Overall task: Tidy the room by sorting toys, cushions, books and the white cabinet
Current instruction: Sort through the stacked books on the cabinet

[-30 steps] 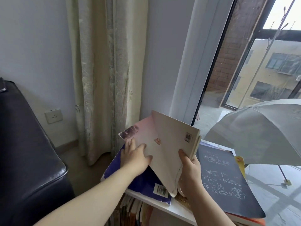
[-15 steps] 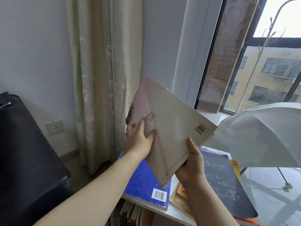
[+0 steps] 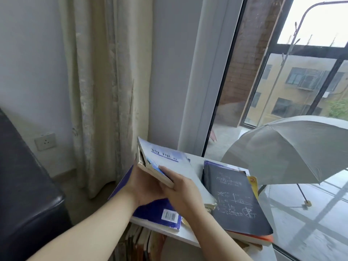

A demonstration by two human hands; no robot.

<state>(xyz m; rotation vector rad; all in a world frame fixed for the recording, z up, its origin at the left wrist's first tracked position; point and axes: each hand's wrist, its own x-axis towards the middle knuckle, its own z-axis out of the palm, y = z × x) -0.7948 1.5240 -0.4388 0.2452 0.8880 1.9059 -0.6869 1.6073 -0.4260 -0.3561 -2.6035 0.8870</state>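
Books up, head view: you've got a stack of books point(image 3: 169, 162) lifted above the white cabinet point(image 3: 188, 237), just below picture centre and tilted, its far end raised toward 11 o'clock. Your right hand point(image 3: 181, 192) clamps the near corner, thumb across the pale cover, fingers under. Your left hand point(image 3: 143, 185) grips the same end from 9 o'clock, its fingers tucked beneath and out of sight.

Watch that far-left edge: the covers gape there, so the volumes aren't squeezed together. With both hands on one end and this tilt, an inner book could slide out or the stack could fan open.

Below your wrists, at 6 o'clock, the blue book point(image 3: 154, 210) lies flat, its left part hanging past the cabinet top. Set weight on that side and it could tip to the floor.

At 3 o'clock the dark book point(image 3: 231, 196) rests on an orange-edged one and seems to overhang toward 5 o'clock. A nudge from your right forearm could push it off.

More books point(image 3: 135, 243) stand on the shelf underneath, so room there may be tight, though I can't tell how tight.
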